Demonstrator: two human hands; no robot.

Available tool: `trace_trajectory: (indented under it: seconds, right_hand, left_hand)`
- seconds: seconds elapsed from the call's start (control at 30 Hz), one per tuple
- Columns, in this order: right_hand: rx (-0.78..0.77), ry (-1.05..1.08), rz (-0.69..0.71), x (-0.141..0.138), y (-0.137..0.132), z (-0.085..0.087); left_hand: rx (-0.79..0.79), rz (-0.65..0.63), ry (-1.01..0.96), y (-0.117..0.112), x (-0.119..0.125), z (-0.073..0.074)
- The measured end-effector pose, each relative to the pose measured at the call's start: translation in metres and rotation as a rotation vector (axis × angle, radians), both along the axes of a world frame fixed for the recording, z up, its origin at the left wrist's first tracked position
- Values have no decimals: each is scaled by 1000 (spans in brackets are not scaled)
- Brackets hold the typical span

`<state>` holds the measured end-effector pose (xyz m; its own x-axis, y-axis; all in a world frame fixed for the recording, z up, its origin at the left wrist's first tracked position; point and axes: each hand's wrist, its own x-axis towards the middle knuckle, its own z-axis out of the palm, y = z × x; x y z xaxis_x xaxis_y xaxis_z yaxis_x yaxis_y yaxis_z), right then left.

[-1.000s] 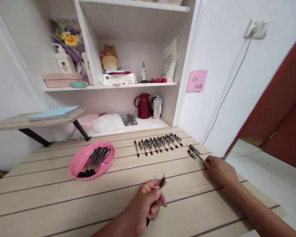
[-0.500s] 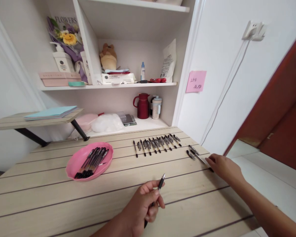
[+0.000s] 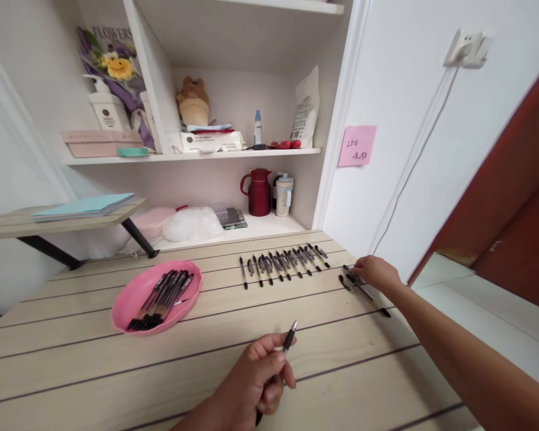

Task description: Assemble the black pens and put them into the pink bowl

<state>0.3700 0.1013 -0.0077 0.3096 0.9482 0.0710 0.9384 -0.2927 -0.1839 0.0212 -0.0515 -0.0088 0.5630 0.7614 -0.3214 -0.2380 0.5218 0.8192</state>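
My left hand (image 3: 256,383) is near the front of the wooden table (image 3: 94,371), fingers wrapped round a black pen (image 3: 288,339) whose tip points up and away. My right hand (image 3: 375,270) reaches to the table's right edge and rests its fingertips on a few loose pen parts (image 3: 351,279) there; whether it grips one is hidden. A thin pen refill (image 3: 377,304) lies just in front of that hand. A row of several black pens and caps (image 3: 282,263) lies across the table's middle. A pink plate (image 3: 128,299) at the left holds several black pens (image 3: 161,292).
Behind the table stand white shelves with a red jug (image 3: 258,193), a white cup (image 3: 284,194), a plastic bag (image 3: 193,224), a soft toy (image 3: 193,102) and bottles. A small wooden riser (image 3: 49,218) with blue books stands at left. A pink note (image 3: 357,145) hangs on the wall at right.
My right hand has moved away from the refill and forward onto the loose pen parts. The left hand with its pen has barely shifted. The view has drifted slightly right.
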Motion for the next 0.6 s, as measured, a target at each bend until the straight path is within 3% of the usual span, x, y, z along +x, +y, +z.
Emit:
trace_trajectory:
  seconds: [0.6]
  right_hand:
    - [14,31,13,8,-8,-6]
  left_hand:
    - [-7,-11,19,0,-2,1]
